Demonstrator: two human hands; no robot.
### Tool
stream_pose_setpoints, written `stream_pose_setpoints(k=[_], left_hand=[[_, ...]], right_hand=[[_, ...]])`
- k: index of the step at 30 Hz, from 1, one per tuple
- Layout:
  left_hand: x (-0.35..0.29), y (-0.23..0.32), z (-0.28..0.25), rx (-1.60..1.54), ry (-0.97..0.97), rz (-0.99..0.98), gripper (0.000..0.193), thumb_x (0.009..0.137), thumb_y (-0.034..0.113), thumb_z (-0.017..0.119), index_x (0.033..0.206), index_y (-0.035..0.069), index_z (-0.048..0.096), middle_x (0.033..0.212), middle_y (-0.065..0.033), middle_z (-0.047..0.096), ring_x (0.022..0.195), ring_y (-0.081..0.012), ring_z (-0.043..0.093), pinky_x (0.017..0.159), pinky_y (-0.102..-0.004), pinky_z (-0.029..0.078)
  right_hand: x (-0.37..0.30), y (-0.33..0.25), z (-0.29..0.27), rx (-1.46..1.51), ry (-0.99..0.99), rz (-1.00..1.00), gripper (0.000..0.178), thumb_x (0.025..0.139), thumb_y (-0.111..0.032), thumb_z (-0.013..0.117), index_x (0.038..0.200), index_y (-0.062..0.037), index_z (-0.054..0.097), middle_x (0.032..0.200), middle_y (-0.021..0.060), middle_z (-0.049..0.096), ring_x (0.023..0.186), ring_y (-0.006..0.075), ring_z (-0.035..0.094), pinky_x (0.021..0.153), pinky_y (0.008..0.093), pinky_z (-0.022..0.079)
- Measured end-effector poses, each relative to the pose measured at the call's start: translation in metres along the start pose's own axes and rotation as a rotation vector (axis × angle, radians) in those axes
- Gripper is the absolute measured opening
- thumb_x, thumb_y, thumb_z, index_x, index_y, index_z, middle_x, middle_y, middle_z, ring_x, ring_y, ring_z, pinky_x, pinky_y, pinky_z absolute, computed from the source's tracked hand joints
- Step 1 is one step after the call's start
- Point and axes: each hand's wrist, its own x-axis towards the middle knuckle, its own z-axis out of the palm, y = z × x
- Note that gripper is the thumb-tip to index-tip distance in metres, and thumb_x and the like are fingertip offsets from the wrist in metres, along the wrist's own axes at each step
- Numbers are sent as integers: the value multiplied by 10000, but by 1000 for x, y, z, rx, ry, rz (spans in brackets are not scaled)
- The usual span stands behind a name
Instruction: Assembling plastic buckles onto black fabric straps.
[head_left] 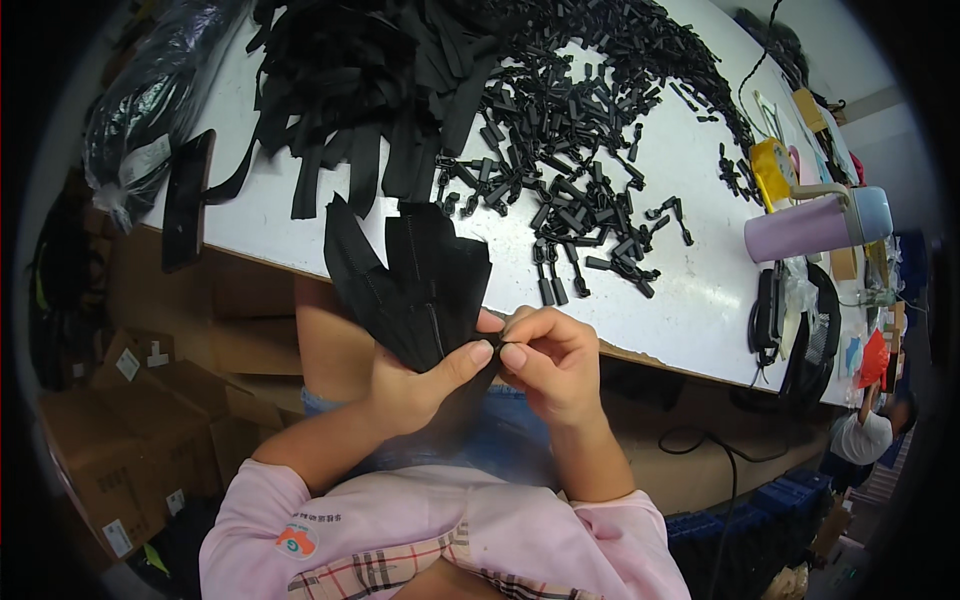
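Your left hand (418, 388) clasps zipper strips (418, 285) beside the counter (690, 320), seemingly to steady the end your right hand (560, 365) pinches; zipper pulls (575, 212) lie heaped on it, presumably for easy reach.

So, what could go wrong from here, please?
The left hand clasps several black zipper strips together; one might slip out.
The dark smartphone overhangs the edge of the white table, so a bump could drop it.
Loose zipper sliders toward that edge might get swept off.
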Motion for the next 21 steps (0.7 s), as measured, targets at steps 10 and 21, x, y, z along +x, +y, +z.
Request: stream_pose_setpoints(k=[10, 21], left_hand=[[3, 5, 5, 17, 6, -27, 210, 759, 29, 543, 959, -14, 495, 914, -75, 524, 837, -129, 501, 770, -253, 398], [4, 9, -8, 331, -96, 79, 211, 785, 26, 537, 994, 0, 521, 948, -58, 548, 862, -106, 515, 758, -235, 425]], right_hand=[[-4, 5, 9, -185, 110, -70, 38, 764, -4, 555, 782, 22, 532, 681, 16, 501, 531, 39, 436, 446, 156, 331], [-9, 8, 7, -70, 34, 89, 56, 789, -36, 537, 790, 20, 530, 683, 32, 495, 547, 40, 418, 484, 165, 335]])
